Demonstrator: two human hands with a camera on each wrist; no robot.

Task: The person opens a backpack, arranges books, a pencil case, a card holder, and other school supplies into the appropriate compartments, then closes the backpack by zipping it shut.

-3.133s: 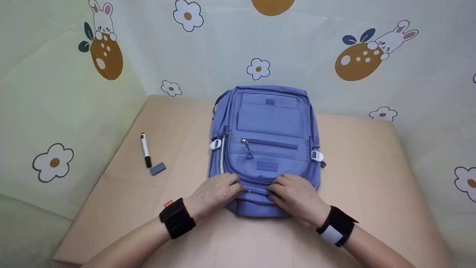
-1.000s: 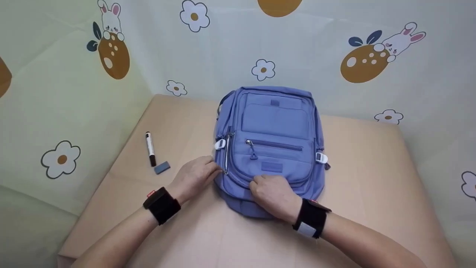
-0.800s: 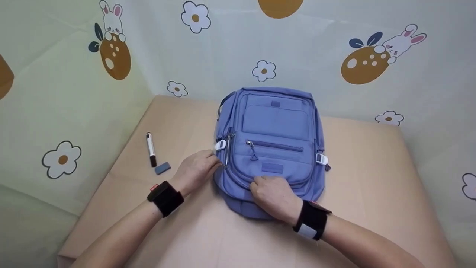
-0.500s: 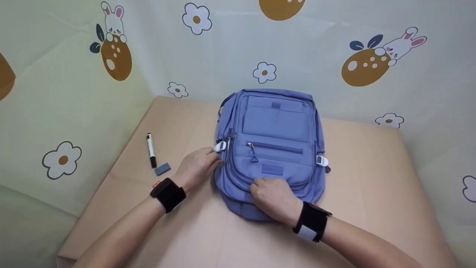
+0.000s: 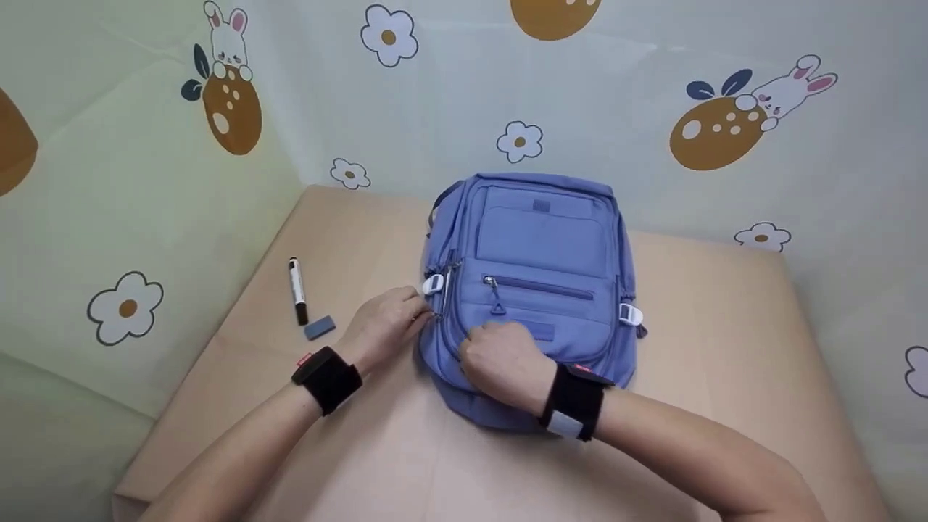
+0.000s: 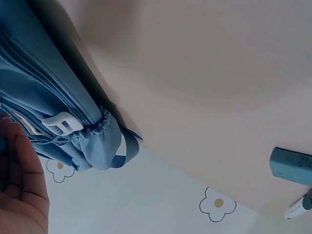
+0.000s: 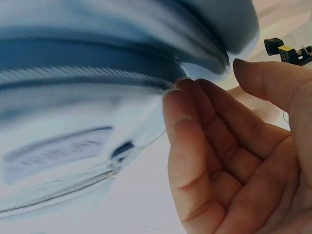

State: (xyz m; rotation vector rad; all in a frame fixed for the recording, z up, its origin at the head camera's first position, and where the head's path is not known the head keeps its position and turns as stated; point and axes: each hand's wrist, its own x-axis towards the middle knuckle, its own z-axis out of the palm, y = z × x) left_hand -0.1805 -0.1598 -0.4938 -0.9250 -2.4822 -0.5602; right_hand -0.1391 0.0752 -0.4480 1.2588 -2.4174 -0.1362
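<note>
A blue backpack point(image 5: 540, 239) lies flat on the tan table point(image 5: 710, 312), front pockets up. My left hand point(image 5: 419, 312) is at its left edge and pinches the zipper pull just below the white buckle point(image 5: 433, 283). My right hand point(image 5: 487, 339) rests knuckles-up on the lower front pocket. In the right wrist view the fingers point(image 7: 195, 146) are loosely extended, tips touching the zipper seam of the backpack point(image 7: 97, 58), thumb apart, nothing held. The left wrist view shows the backpack's side point(image 6: 44, 92), its white buckle point(image 6: 62, 123) and my fingers point(image 6: 19, 185) low at the left.
A black-and-white marker point(image 5: 298, 290) and a small grey block point(image 5: 319, 328) lie on the table left of the backpack; the block point(image 6: 291, 165) also shows in the left wrist view. Cloth printed with flowers and rabbits point(image 5: 145, 181) walls the table's back and sides.
My left hand has drawn the zipper pull from the backpack's near edge up along its left side. My right hand has slid left and up over the lower front pocket.
</note>
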